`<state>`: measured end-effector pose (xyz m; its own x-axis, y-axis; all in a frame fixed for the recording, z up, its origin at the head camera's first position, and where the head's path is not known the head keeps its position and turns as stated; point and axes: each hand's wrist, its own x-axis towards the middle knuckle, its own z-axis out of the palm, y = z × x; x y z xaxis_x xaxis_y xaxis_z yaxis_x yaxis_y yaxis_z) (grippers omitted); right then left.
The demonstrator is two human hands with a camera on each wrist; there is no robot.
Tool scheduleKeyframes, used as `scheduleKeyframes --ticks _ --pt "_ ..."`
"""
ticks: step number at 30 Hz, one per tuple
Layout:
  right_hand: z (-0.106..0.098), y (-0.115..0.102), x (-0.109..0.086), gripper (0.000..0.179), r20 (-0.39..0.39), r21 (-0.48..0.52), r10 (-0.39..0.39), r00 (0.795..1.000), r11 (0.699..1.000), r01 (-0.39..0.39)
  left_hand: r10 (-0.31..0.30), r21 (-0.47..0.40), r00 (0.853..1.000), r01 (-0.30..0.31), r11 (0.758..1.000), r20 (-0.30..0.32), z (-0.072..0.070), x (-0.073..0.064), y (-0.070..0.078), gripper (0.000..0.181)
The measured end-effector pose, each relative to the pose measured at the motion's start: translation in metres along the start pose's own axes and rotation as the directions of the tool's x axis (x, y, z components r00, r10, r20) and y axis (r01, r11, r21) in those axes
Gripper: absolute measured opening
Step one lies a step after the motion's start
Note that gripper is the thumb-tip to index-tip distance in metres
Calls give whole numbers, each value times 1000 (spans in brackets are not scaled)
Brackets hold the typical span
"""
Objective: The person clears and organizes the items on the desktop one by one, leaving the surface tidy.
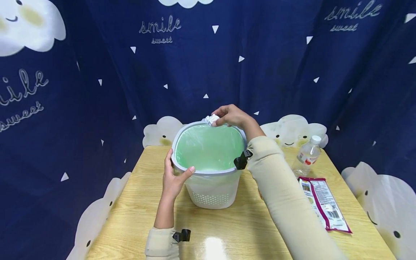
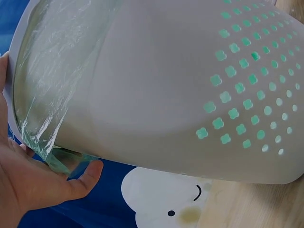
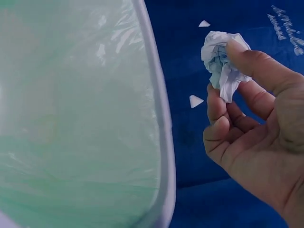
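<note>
A crumpled ball of white paper (image 3: 221, 59), its folds shadowed pale blue and one loose flap hanging at the lower edge, is pinched between the thumb and fingers of a person's right hand (image 1: 234, 116), raised at the far rim of a plastic wastebasket (image 1: 211, 186). The head view sets the wad right by that rim, the right wrist view just outside its line; whether the two touch cannot be told

The wastebasket stands upright on a wood-grain counter (image 1: 130, 209), white-walled with a pale lavender rim and rows of clover-shaped and round holes through which green shows. A glossy, translucent green liner (image 1: 209, 148) covers the inside and folds over the rim in wrinkled film

The left hand (image 1: 172, 180) rests at the near left corner, its thumb and fingers spread along the rim, loose rather than clenched

To the right, beyond a cream sleeve (image 1: 286, 191), a clear, white-capped bottle (image 1: 307, 157) stands near a flat packet (image 1: 325, 204) edged in magenta, before a navy curtain (image 1: 195, 72) printed with smiling clouds
</note>
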<state>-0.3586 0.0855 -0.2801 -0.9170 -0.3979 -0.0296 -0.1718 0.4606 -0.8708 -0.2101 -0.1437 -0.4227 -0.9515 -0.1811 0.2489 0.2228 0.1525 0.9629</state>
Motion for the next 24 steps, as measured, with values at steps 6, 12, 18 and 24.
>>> scheduleKeyframes --ticks 6,12,18,24 --pt "7 6 8 39 -1 52 46 999 998 -46 1 -9 1000 -1 1000 -1 0 2 0 99" --pt "10 7 12 41 16 35 70 997 997 -70 -3 -18 1000 3 1000 7 1 2 1 97" --pt "6 -3 4 55 89 -135 110 990 986 -98 -7 -18 1000 7 1000 -1 0 1 1 97" --pt "-5 -9 -18 56 103 -185 43 994 982 -23 -11 -14 1000 11 1000 9 -1 -2 1 98"
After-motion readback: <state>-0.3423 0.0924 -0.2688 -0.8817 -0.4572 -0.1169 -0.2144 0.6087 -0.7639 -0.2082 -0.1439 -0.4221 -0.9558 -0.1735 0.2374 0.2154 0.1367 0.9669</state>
